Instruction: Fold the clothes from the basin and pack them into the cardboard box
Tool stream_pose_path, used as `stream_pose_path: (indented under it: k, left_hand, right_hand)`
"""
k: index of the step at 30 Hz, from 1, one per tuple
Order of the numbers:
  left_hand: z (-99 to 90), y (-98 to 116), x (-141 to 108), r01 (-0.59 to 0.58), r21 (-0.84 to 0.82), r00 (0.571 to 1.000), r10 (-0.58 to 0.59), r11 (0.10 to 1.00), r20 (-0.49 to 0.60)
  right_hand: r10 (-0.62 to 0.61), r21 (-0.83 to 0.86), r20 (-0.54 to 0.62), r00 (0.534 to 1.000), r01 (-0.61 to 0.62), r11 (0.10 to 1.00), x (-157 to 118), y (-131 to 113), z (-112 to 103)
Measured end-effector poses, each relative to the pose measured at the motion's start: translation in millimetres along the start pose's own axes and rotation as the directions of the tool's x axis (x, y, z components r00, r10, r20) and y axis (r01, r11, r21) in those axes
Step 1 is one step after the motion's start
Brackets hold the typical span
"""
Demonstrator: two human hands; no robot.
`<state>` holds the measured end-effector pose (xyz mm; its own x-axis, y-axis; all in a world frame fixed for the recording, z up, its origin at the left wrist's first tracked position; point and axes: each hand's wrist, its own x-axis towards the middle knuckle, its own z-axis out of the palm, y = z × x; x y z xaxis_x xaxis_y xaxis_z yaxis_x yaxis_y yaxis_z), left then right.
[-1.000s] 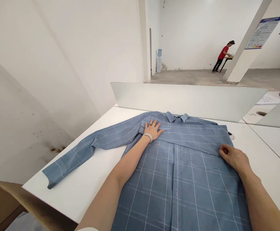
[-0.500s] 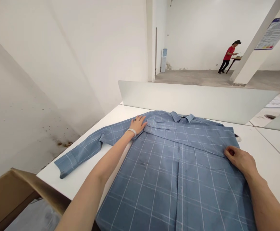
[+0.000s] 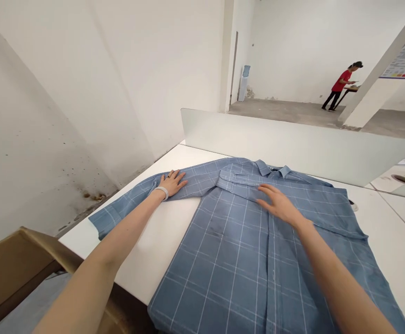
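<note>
Head view: your left hand lies open on the sleeve of the blue plaid shirt — your right hand, also released, rests flat on its chest.

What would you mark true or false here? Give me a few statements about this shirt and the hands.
1. The left hand rests on a sleeve of the shirt. True.
2. The right hand is gripping the collar. False: it is spread open over the shirt's chest.
3. The shirt lies on a white table. True.
4. The person in the background is sitting down. False: that person is standing.
5. A white band circles the left wrist. True.
</note>
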<state>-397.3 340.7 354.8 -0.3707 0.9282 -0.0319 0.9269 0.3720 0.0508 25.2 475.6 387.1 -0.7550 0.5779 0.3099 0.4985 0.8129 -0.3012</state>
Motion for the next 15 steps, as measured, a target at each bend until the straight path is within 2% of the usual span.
stream_pose_path:
  k: [3,6,9,15]
  left_hand:
    - [-2.8,-11,10,-0.025,0.015,1.000,0.025,1.000,0.004]
    - [-6.1,-23,20,-0.060,0.028,0.998,0.060,0.998,0.012]
    - [-6.9,-35,33,-0.093,0.048,0.996,0.092,0.995,0.011]
    - [-3.1,-54,60,-0.132,0.067,0.991,0.133,0.989,-0.009]
  right_hand:
    - [0.027,-0.064,0.098,0.995,-0.021,0.998,34,-23,37]
    - [0.068,-0.175,0.118,0.991,-0.046,0.984,46,-28,61]
    - [0.077,-0.252,0.111,0.991,-0.047,0.967,45,-25,71]
    - [0.082,-0.280,0.122,0.989,-0.045,0.959,43,-22,72]
